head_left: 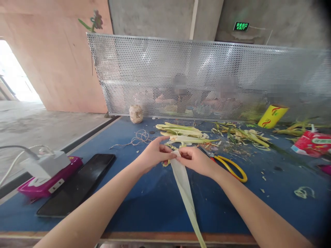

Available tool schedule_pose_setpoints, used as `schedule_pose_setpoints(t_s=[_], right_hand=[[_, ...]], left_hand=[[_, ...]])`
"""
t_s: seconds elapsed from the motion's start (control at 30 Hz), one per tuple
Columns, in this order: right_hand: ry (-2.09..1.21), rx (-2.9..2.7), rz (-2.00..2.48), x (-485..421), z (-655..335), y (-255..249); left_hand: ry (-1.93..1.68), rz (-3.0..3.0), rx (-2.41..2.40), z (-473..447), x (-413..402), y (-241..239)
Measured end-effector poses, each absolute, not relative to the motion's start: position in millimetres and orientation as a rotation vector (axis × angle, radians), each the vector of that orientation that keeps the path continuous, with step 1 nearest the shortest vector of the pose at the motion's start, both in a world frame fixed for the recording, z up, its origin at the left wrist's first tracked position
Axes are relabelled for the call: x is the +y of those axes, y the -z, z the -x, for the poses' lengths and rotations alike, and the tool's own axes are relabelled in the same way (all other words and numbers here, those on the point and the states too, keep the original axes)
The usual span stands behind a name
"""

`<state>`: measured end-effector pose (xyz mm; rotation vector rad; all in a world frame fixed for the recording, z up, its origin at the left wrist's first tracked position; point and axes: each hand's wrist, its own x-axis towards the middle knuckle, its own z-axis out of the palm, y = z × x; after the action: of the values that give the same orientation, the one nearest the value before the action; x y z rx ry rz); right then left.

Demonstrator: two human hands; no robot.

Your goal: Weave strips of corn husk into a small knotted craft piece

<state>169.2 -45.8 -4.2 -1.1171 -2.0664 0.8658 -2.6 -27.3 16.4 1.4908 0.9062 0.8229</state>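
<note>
A long pale corn husk strip (184, 184) hangs from my fingertips and tapers down past the table's front edge. My left hand (158, 154) pinches its top end from the left. From the right, my right hand (192, 158) pinches the same end, close beside the left fingers. A small yellowish braided piece (166, 163) shows partly behind my left fingers; I cannot tell whether it is joined to the strip. Just beyond my hands lies a pile of pale green husks (181, 131). Yellow-handled scissors (231, 168) rest to the right of my right hand.
On the blue table (144, 206) lie a black phone (77, 186), a magenta power strip (50, 186) with a white plug, thin string (139, 137), husk scraps (243, 134), a yellow roll (272, 116) and a red packet (312, 143). A perforated metal screen (155, 69) stands behind, with people beyond it.
</note>
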Motion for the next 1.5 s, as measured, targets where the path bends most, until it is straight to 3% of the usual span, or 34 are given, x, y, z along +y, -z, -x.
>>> schedule_pose_setpoints(t_s=[0.43,1.27,1.5], right_hand=[[-1.052,-1.917,1.158,-43,-169,9],[-0.724,-1.903,1.19,-47,-161,7],[-0.853,-1.883,1.137,-48,-160,6]], left_hand=[[-0.845,-1.558,0.964,3,-26,-11],[-0.931,-1.82,1.124,-7,-40,-9],[-0.978,-1.852,1.162,-8,-40,-11]])
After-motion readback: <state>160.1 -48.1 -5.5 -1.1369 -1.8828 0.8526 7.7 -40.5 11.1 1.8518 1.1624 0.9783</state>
